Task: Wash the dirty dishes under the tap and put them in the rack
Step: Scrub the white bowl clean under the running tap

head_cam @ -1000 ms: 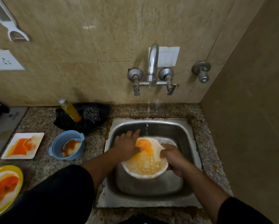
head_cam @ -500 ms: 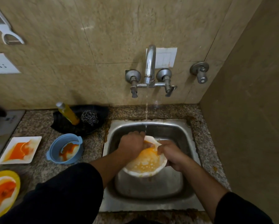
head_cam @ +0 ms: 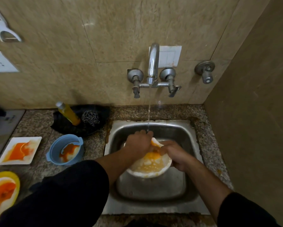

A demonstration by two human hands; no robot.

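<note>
Plate (head_cam: 149, 167), white and round with a shallow rim, sat low of centre in the frame, held tilted over the sink (head_cam: 154, 194) and awash with orange, foamy residue. Gripped at its right edge by right hand (head_cam: 175, 157), fingers curled closed round the rim. Rubbed or steadied at its upper left by left hand (head_cam: 138, 143), knuckles bent over the far rim just under the thin stream from tap (head_cam: 153, 63); could not tell whether anything was held inside that hand.

Judged early in the task: first dish only part rinsed, much orange film left on it, none racked. No rack visible anywhere in frame.

Waiting at left of frame, all smeared orange: blue bowl (head_cam: 65, 149), smooth plastic with small lug handles; square white plate (head_cam: 20, 150), flat and glossy; yellow plate (head_cam: 1, 194) at lower left edge, partly cut off.

Beyond these, upper left of sink: soap bottle (head_cam: 68, 113), clear with yellow liquid, leaning beside steel scrubber (head_cam: 90, 118), a wiry ball, both on a dark cloth or tray. Sink stainless, dull and water-marked; counter (head_cam: 208, 145) speckled granite; wall glossy beige tile.
</note>
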